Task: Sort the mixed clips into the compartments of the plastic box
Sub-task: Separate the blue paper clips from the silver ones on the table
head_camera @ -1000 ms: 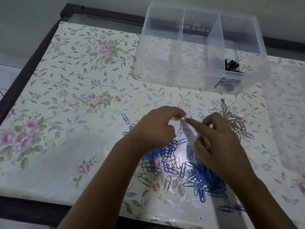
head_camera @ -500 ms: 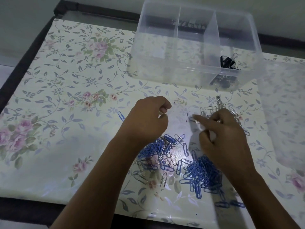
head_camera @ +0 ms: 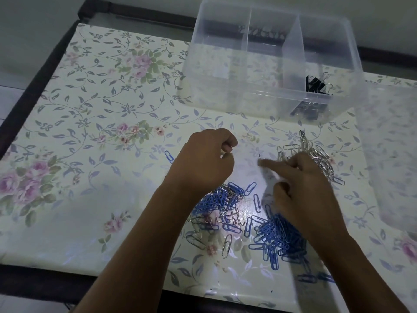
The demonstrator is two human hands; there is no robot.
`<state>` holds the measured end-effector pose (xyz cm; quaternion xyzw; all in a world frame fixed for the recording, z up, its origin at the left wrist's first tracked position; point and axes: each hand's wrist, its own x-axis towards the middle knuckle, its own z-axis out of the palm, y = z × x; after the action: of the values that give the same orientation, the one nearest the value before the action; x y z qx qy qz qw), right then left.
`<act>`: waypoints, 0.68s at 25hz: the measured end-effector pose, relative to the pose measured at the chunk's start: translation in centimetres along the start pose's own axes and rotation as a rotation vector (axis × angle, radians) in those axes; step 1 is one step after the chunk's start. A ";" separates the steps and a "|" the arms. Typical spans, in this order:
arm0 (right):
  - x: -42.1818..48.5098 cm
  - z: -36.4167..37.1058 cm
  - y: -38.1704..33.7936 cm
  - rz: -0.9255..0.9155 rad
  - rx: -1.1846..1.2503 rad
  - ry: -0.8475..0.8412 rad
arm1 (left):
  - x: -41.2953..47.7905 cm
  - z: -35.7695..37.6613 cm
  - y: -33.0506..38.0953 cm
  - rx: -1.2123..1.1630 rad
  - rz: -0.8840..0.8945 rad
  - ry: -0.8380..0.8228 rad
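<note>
The clear plastic box (head_camera: pixel 228 96) stands at the back of the table, with black binder clips (head_camera: pixel 317 83) in its right compartment. A pile of silver paper clips (head_camera: pixel 316 152) lies in front of the box. A pile of blue paper clips (head_camera: pixel 277 236) lies near the front edge, and a mixed blue and silver heap (head_camera: pixel 223 204) lies left of it. My left hand (head_camera: pixel 207 161) hovers curled into a fist above the mixed heap; nothing shows in it. My right hand (head_camera: pixel 300 184) is blurred beside the silver pile, index finger pointing left.
A frosted lid (head_camera: pixel 392 143) lies at the right edge of the table. One blue clip (head_camera: pixel 168 156) lies alone left of my left hand. The flowered tablecloth (head_camera: pixel 90 132) stretches bare to the left, bounded by the dark table frame (head_camera: pixel 27 102).
My two hands, pinched together over the clips a second ago, have drawn apart. The left has closed into a fist; the right has shifted right toward the silver pile.
</note>
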<state>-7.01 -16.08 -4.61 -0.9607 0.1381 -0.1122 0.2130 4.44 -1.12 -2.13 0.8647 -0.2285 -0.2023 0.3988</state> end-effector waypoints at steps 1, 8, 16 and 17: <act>0.0 -0.2 0.3 0.081 -0.010 0.041 | 0.0 0.0 0.0 -0.001 -0.007 0.014; -0.1 -0.1 -1.2 -0.167 0.154 -0.053 | 0.0 -0.3 -0.2 -0.032 -0.055 0.049; 0.0 -0.5 -0.6 -0.186 0.382 -0.105 | 0.0 -0.1 -0.2 -0.032 -0.053 0.012; 0.0 -0.2 -1.1 -0.211 0.353 -0.130 | 0.1 -0.1 -0.3 -0.025 -0.051 0.010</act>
<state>-6.83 -15.23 -3.95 -0.9228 0.0012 -0.0942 0.3735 4.59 -0.93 -2.30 0.8663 -0.2019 -0.2107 0.4055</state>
